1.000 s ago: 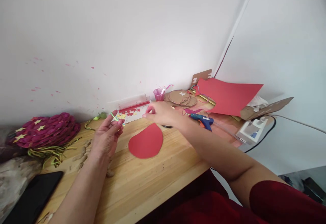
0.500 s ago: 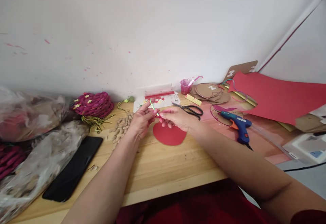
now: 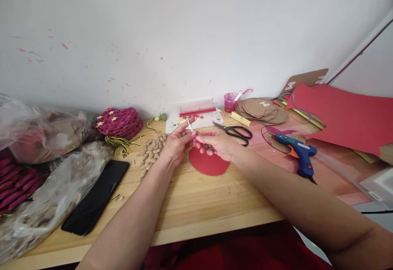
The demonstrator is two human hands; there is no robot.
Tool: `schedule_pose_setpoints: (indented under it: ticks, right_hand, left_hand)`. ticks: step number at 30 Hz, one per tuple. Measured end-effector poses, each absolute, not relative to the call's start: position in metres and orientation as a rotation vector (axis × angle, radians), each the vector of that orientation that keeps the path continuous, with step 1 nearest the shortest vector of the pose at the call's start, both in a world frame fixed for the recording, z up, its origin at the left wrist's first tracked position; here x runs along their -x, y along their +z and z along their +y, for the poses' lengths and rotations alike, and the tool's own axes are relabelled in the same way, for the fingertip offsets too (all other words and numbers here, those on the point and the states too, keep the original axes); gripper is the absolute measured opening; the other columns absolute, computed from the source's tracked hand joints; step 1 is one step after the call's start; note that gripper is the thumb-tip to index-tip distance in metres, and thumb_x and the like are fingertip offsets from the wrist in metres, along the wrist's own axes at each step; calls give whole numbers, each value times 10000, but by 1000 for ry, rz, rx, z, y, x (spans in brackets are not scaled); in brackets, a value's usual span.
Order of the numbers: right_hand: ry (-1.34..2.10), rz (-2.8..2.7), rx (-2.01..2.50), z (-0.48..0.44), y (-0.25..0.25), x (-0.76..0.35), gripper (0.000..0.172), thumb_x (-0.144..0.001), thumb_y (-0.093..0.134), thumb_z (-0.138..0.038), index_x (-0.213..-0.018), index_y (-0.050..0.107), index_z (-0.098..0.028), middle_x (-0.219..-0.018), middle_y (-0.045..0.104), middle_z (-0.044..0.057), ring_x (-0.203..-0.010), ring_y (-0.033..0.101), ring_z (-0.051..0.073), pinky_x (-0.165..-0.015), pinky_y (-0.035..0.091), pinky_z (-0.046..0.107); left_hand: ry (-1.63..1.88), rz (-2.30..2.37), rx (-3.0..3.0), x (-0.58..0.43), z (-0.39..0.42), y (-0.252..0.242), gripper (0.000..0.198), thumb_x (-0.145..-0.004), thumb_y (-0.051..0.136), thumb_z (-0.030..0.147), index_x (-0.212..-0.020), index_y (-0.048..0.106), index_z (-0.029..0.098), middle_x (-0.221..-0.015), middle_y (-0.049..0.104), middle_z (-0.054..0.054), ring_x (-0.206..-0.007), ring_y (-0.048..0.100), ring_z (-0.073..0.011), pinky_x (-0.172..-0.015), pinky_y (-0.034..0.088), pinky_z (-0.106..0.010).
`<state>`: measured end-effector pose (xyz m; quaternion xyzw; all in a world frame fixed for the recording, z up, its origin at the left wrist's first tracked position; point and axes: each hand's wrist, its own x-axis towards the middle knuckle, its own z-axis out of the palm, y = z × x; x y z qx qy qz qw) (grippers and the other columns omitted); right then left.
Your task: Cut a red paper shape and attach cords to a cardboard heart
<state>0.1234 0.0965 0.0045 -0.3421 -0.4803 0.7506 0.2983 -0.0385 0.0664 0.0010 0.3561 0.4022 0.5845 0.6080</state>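
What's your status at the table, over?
Left hand and right hand both pinching a thin green strip. Red paper cutout flat on table beneath. Scissors, peanuts nearby, nothing blocking.

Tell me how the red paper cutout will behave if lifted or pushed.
The red paper cutout looks thin and lies flat on the table, so it would probably flop when lifted by an edge. It seems very light and would likely slide easily on the smooth wood.

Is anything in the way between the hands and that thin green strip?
Nothing visible does. The left hand and the right hand both pinch the green strip directly, fingertips meeting just over the red paper cutout.
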Motion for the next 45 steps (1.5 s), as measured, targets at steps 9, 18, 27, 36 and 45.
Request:
schedule_pose_setpoints:
  ticks: [9, 18, 27, 36, 45]
  right_hand:
    - [1566, -1426, 1061, 95, -1, -118, 94, -802, 693, -240, -754, 678, -161, -698, 685, 22, -517, 589, 90, -379, 342, 178]
    - [1062, -1798, 1229, 91, 1, -117, 123, -860, 646, -266, -818, 705, -167, -663, 698, 12, -575, 642, 135, -612, 494, 258]
    - [1727, -1487, 1067, 100, -3, -122, 137, -869, 655, -257, -788, 704, -158, -771, 713, 38, -583, 645, 104, -379, 344, 174]
    - [1950, -1293, 1034, 105, 6, -129, 142, -879, 668, -160, -753, 722, -125, -720, 711, 44, -553, 638, 82, -377, 363, 145]
    - [2065, -1265, 1001, 105, 3, -128, 116, -829, 750, -212, -759, 725, -123, -725, 701, 46, -569, 634, 90, -371, 336, 148]
  left_hand:
    - [1460, 1140, -693, 43, 73, -5, 474, -555, 942, 373, -880, 667, 163, -784, 722, -30, -578, 577, -82, -543, 441, -200]
    - [1344, 1252, -927, 37, 70, -6, 444, -528, 928, 511, -696, 752, 139, -653, 652, -34, -559, 481, -87, -508, 351, -213]
    - [1282, 1224, -924, 41, 68, -1, 394, -525, 934, 455, -651, 741, 137, -577, 579, -13, -537, 419, -86, -494, 274, -232]
    - [1242, 1226, -886, 42, 67, 6, 451, -424, 968, 445, -647, 735, 129, -580, 541, 16, -550, 413, -67, -481, 296, -204]
    - [1237, 1232, -872, 39, 66, 8, 427, -442, 955, 427, -626, 718, 123, -599, 603, -7, -536, 432, -60, -475, 299, -197]
